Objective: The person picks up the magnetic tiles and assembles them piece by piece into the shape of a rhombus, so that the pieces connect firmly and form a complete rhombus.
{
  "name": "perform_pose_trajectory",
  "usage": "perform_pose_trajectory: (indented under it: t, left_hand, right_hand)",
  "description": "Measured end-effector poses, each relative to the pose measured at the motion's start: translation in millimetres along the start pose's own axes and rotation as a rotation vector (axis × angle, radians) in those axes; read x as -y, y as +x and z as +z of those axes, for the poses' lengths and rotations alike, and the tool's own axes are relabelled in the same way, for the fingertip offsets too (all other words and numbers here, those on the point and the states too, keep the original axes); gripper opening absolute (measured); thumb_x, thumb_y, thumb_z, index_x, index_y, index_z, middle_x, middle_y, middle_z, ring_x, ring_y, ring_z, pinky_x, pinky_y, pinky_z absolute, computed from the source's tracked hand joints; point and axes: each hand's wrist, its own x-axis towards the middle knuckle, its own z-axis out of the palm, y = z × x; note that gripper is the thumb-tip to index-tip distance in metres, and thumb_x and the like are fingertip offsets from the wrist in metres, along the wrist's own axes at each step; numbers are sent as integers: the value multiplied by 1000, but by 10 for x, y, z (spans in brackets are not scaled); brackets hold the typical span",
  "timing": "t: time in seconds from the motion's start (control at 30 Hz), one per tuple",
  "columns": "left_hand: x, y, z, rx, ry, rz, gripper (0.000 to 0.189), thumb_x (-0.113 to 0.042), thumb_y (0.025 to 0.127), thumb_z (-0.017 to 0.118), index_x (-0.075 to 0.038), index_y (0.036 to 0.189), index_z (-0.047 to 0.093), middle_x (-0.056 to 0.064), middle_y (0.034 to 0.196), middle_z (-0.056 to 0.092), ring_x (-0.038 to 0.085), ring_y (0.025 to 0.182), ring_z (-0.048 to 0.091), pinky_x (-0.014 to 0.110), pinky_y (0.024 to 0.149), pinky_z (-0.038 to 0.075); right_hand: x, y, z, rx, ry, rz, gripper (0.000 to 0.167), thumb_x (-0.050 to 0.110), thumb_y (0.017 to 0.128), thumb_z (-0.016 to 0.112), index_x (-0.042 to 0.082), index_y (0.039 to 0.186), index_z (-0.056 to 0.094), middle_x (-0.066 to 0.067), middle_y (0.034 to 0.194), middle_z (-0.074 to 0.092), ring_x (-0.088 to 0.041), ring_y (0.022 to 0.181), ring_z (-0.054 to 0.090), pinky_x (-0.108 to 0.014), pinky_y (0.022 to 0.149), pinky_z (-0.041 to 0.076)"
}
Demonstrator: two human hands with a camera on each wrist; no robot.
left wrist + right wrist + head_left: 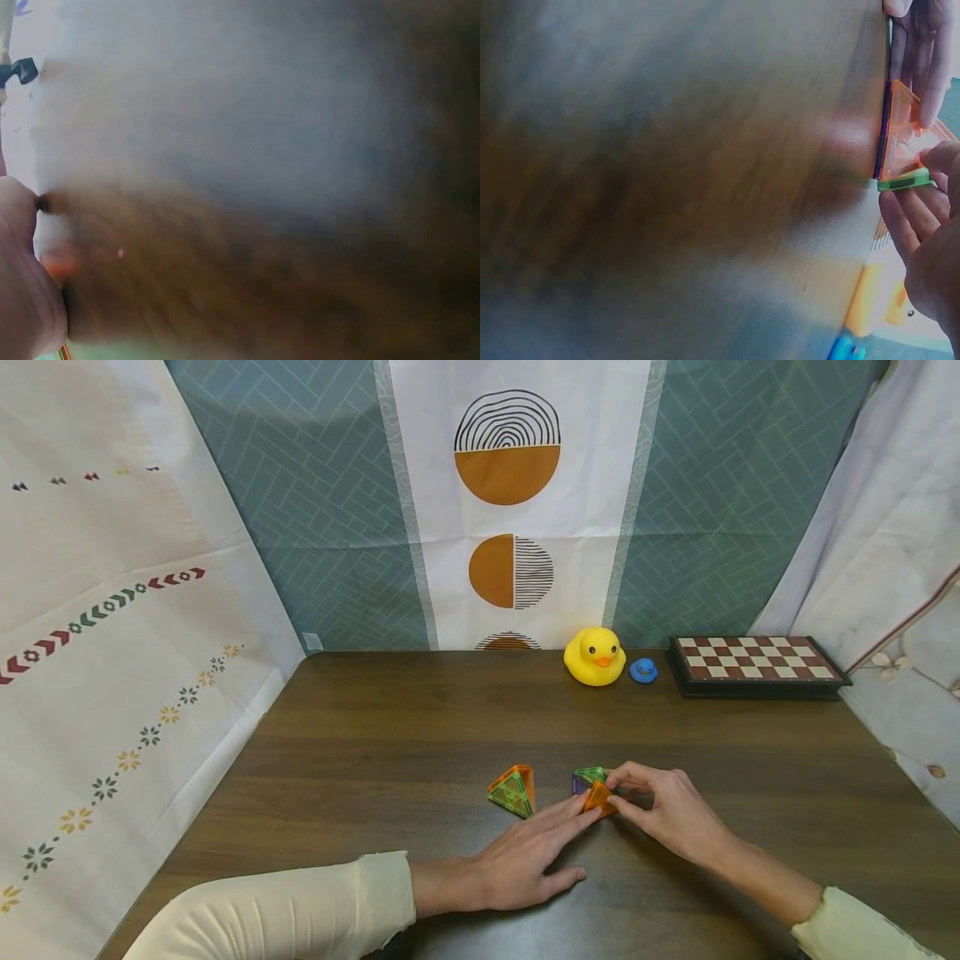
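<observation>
A small cluster of translucent magnetic tiles stands on the table in the head view: an orange triangular tile [597, 797] in front, a green tile [590, 774] behind it and a purple tile [578, 784] to the left. My right hand [678, 817] pinches the orange and green tiles between thumb and fingers, also seen in the right wrist view with the orange tile [900, 146] and green tile [904, 181]. My left hand [525, 862] lies with straight fingers, its fingertips touching the orange tile's left side. Left of the cluster sits a green and orange tile pyramid [512, 794].
At the back of the brown table [375, 727] stand a yellow rubber duck [595, 657], a small blue duck [643, 671] and a checkered board game box [757, 667]. Patterned cloths hang behind and at both sides. The left wrist view is mostly blurred tabletop.
</observation>
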Motion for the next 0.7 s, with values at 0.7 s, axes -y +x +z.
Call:
perform_pose_trajectory:
  t: [0.7]
  left_hand:
    - [-21, 11, 18, 12, 7, -33, 75, -37, 110, 61, -13, 170, 23, 8, 177, 8, 21, 160, 22, 41, 123, 35]
  right_hand:
    - [14, -9, 19, -27, 26, 2, 31, -6, 87, 84, 14, 106, 69, -5, 111, 80, -26, 96, 79, -45, 80, 64]
